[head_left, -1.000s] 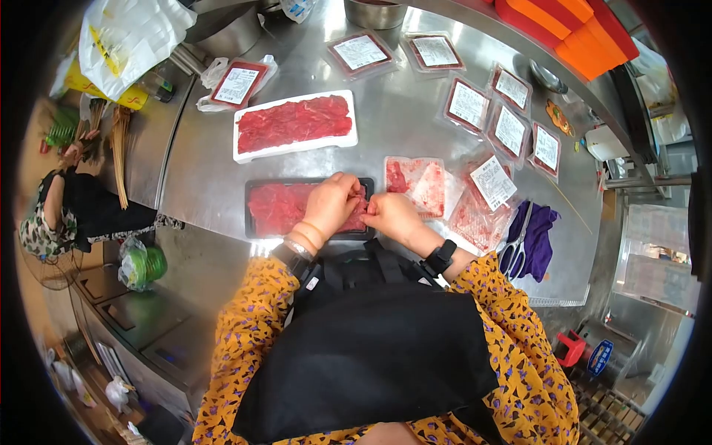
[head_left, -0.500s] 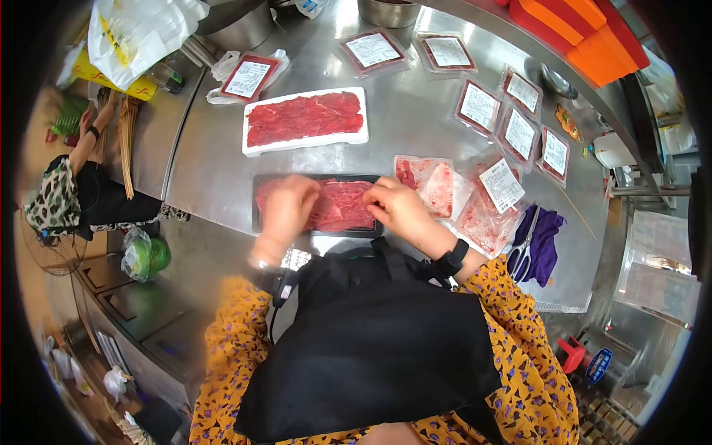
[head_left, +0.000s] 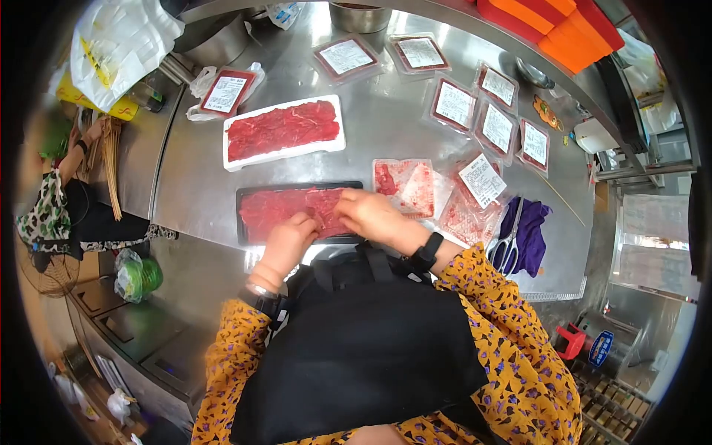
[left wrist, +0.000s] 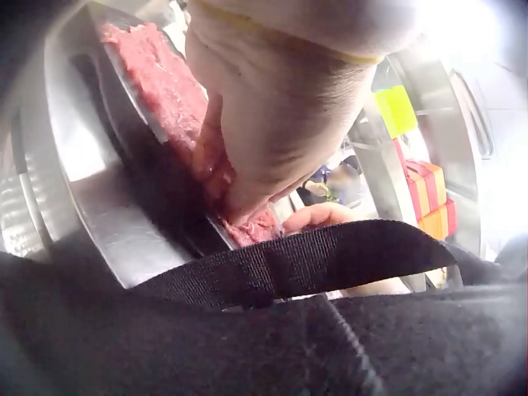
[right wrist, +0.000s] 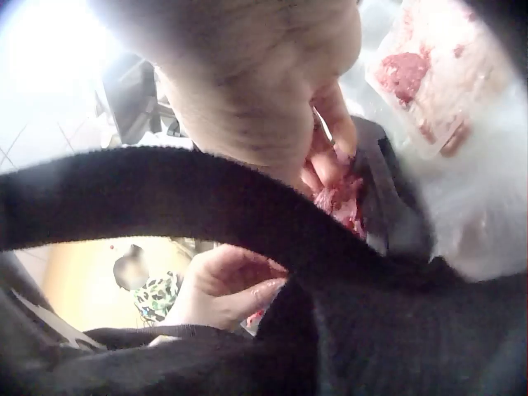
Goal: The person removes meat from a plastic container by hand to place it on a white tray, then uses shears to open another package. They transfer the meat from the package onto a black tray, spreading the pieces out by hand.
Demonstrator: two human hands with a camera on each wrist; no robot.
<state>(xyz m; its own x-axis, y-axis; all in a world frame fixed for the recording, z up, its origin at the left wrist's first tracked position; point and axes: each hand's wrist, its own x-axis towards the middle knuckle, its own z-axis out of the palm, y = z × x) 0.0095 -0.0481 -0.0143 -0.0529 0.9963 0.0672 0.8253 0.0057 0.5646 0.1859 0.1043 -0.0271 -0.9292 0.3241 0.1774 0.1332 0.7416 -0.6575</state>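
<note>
Thin slices of raw red meat fill a black tray at the front of the steel table. My left hand is over the tray's near side, its thumb and fingertips pinching the meat. Over the right end is my right hand, fingers curled. In the right wrist view, my right hand has meat at its fingertips. The left wrist view shows my left hand reaching down onto the meat strip. Behind stands a white tray with more sliced meat.
Right of the black tray lie opened, blood-smeared plastic packs. Scissors lie by a purple cloth. Several sealed labelled packs lie farther back, one at the left. Another person works at the far left.
My left hand moved left from the tray's right end, then slightly back toward the right. My right hand has shifted left, further over the meat. The head view has shifted slightly.
</note>
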